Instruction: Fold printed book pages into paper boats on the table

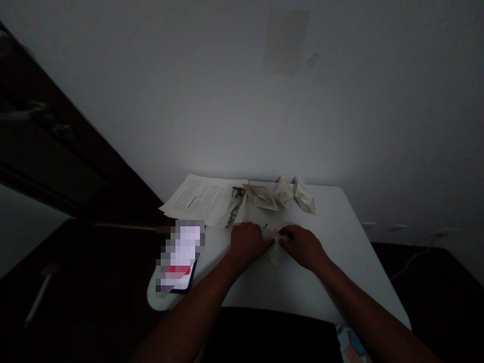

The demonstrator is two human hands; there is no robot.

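both hands meet over a small piece of folded paper (277, 258) near the middle of the white table (340, 222). the left hand (245, 243) is mostly closed — its thumb lies over the paper's left side, its other fingers curl out of sight, and it seems to press the piece down so that it does not slide. the right hand (302, 246) is half curled at the paper's right side, thumb and forefinger bent towards each other with a dark gap behind the tips; whether they truly grip the edge i cannot tell. working from 2 sides probably keeps the fold square.

at the table's back edge stand 3 folded paper shapes: a wide, flattish boat form (260, 196) and 2 peaked ones, the middle shape (283, 192) and the right-hand shape (304, 197), likely set there to leave the front free. all look thin, matte and printed, with crisp creases and pointed ends.

at the table's back left lie loose printed pages (200, 196), flat and slightly curled at the rim. at its front left rests a phone (183, 283), smooth and glossy, lit screen up — perhaps angled for easy viewing. behind the table rises a plain, pale wall (212, 101).
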